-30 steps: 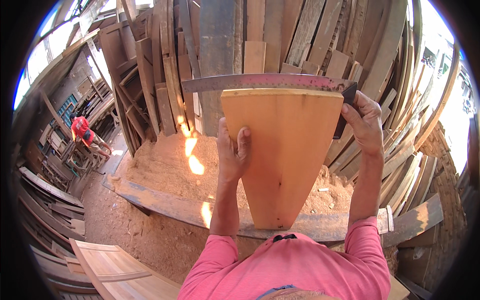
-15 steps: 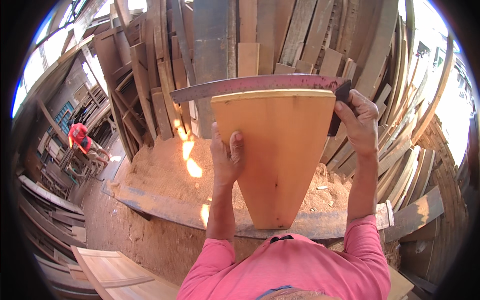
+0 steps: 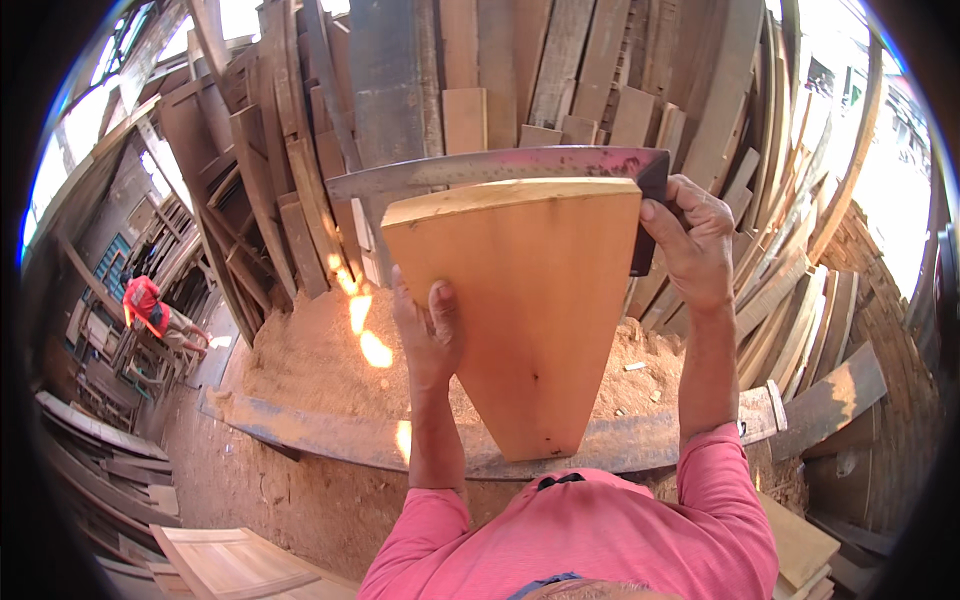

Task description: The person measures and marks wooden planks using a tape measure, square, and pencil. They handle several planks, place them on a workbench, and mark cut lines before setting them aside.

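A smooth orange-brown wooden board (image 3: 520, 320) stands tilted in front of my chest, its lower end near my shirt. My left hand (image 3: 428, 335) grips its left edge, thumb on the near face and fingers behind. Along the far side of the board's top end runs the long metal blade of a try square (image 3: 490, 165), stained reddish near its dark stock. My right hand (image 3: 697, 245) pinches that stock beside the board's upper right corner. Whether the blade touches the wood all along is hard to see.
Behind a long low beam (image 3: 330, 425) lies a heap of sawdust (image 3: 300, 345). Many planks (image 3: 400, 90) lean at the back and right. A panelled wooden piece (image 3: 235, 565) lies at lower left. Far left, a person in red (image 3: 148, 305) bends over timber.
The board and square have shifted left with both my hands. The board's top end has turned, showing more of its end face. Both hands keep their hold.
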{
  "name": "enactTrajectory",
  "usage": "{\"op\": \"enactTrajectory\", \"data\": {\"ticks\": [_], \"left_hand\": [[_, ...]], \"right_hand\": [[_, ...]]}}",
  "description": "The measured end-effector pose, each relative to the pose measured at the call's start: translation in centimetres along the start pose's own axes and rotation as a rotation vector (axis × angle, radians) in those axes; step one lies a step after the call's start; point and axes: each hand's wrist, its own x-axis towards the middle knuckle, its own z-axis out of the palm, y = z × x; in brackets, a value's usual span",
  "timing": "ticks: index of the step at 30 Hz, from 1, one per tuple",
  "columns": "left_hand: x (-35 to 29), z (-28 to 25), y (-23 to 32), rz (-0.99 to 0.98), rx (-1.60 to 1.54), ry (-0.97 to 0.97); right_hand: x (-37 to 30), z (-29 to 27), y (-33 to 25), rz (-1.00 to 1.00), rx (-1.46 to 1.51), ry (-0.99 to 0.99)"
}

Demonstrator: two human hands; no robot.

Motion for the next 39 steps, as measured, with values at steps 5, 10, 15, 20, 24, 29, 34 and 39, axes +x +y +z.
{"op": "enactTrajectory", "data": {"ticks": [5, 10, 15, 20, 24, 29, 34, 39], "left_hand": [[-0.1, -0.2, 0.4, -0.008, 0.069, 0.051], [0.1, -0.2, 0.2, -0.005, 0.004, 0.049], [0.2, -0.1, 0.3, -0.001, 0.028, 0.054], [0.5, -0.4, 0.1, 0.025, 0.083, 0.025], [0.5, -0.2, -0.1, 0.011, 0.046, 0.021], [0.7, 0.3, -0.2, 0.035, 0.048, 0.020], [0.6, 0.6, -0.2, -0.003, 0.000, 0.020], [0.6, 0.4, 0.5, 0.004, -0.021, -0.009]], "right_hand": [[0.9, 0.1, 0.6, 0.027, 0.040, -0.104], [1.5, 0.1, 1.7, 0.023, 0.113, -0.128], [1.4, 0.1, 2.4, -0.014, 0.120, -0.117], [2.0, -0.2, 2.5, 0.039, 0.151, -0.178], [2.6, -0.2, 2.5, 0.065, 0.145, -0.195], [2.2, -0.5, 2.2, 0.081, 0.157, -0.194], [2.0, -0.9, 1.7, 0.082, 0.103, -0.177], [1.0, -0.6, 1.3, 0.018, 0.010, -0.070]]}}
